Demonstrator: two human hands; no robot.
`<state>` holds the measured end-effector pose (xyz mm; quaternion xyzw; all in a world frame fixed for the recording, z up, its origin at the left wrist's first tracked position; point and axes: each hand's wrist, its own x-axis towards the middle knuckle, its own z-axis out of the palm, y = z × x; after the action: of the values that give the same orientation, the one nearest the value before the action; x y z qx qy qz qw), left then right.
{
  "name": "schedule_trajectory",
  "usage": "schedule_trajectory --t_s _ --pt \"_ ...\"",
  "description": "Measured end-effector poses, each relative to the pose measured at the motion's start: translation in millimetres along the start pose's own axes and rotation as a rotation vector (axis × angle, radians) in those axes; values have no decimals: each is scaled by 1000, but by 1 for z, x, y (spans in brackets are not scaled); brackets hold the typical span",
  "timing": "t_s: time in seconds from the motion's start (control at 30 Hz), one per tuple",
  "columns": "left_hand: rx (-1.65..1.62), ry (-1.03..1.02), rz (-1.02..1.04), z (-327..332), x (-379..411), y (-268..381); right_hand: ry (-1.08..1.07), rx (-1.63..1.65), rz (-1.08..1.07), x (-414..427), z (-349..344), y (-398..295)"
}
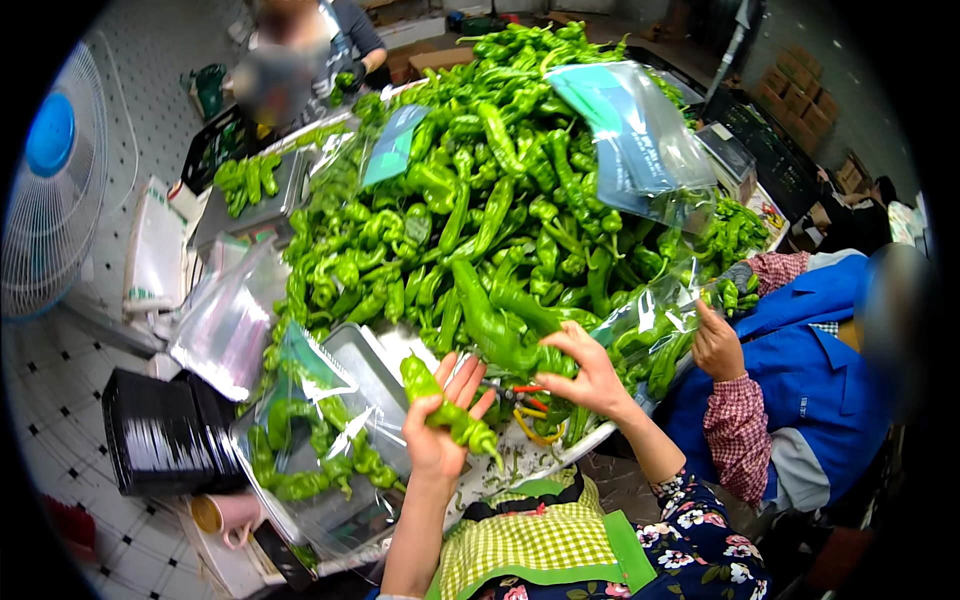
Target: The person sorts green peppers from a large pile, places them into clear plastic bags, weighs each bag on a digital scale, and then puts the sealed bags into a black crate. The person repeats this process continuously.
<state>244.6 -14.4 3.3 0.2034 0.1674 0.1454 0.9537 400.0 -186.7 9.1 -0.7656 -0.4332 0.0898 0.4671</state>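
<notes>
In the head view, my left hand (448,409) is palm up, its fingers curled loosely around a wrinkled green pepper (450,420). My right hand (589,367) grips the near end of a large, smoother green pepper (484,322) between thumb and fingers. Behind both hands rises a big heap of green peppers (480,195) on a white-rimmed table (592,442). Snips with red and yellow handles (538,433) lie between my hands, partly covered by peppers. On my left, a clear plastic bag (352,397) with several peppers rests over a metal tray (274,517).
Clear bags (225,322), stacked black trays (154,442), and a pink mug (229,517) are at left, below a fan (52,165). Printed bags (630,142) lie on the heap. A co-worker in blue (810,397) handles a bag at right; another person (352,45) stands opposite.
</notes>
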Motion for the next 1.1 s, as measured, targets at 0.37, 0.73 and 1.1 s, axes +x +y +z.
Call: schedule_trajectory --t_s 0.37,0.73,1.1 --pt "-51 77 41 -6 -14 -13 28 21 39 -9 6 -7" --pt "319 58 272 3 -18 -31 23 -78 -260 12 35 -64" --pt "146 220 351 15 -39 1 26 -82 128 -34 19 -29"
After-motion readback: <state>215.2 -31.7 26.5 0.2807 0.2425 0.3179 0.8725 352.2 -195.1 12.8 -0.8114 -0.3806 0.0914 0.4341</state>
